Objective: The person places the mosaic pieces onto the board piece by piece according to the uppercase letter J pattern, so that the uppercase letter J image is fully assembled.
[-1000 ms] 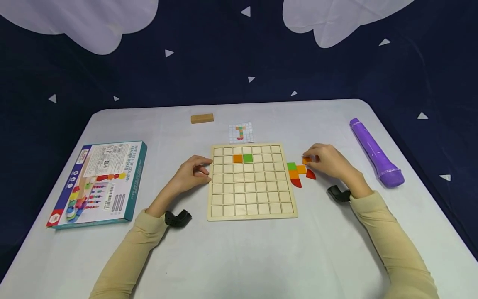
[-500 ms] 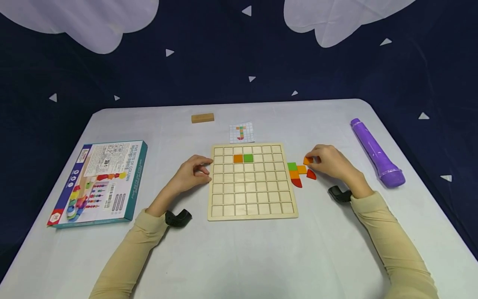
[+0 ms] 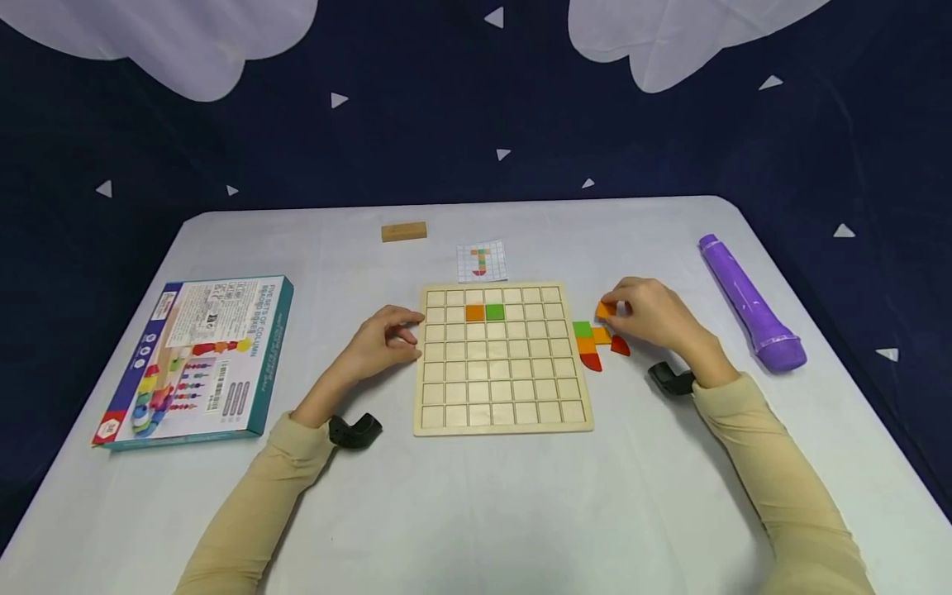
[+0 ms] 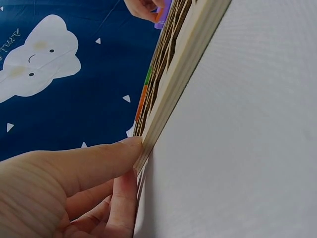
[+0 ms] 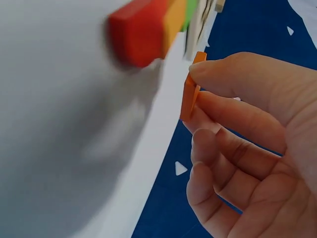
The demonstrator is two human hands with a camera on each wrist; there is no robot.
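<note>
1. The right hand (image 3: 654,314) was grasping the orange piece (image 5: 190,96), its thumb and fingers pinching it tilted on edge.
2. That piece was off to the right of the board (image 3: 502,417), just beyond the loose tiles in the head view and partly covered there by the fingers.
3. The left hand (image 3: 378,343) had its fingers released and relaxed; the thumb and forefinger, set apart, touched the left edge of the board.
4. The board lay flat in the middle of the tabletop (image 3: 461,512). In its second row from the far side sat an orange square (image 3: 474,313) and, directly right of it, a green square (image 3: 494,312).
5. Just beside its right edge lay a loose green tile (image 3: 583,330), then a loose orange tile (image 3: 586,346), then a red tile (image 3: 591,363) with a rounded side, in a column.
6. Right of that column lay a second orange tile (image 3: 601,336), with a second red tile (image 3: 621,345) near its corner.
7. Beyond the board was a card (image 3: 482,261) printed with a J shape in orange, green and red; a wooden block (image 3: 404,232) lay farther left.
8. A box (image 3: 197,359) lay at the left, and a purple tube (image 3: 751,306) slanted at the right.
</note>
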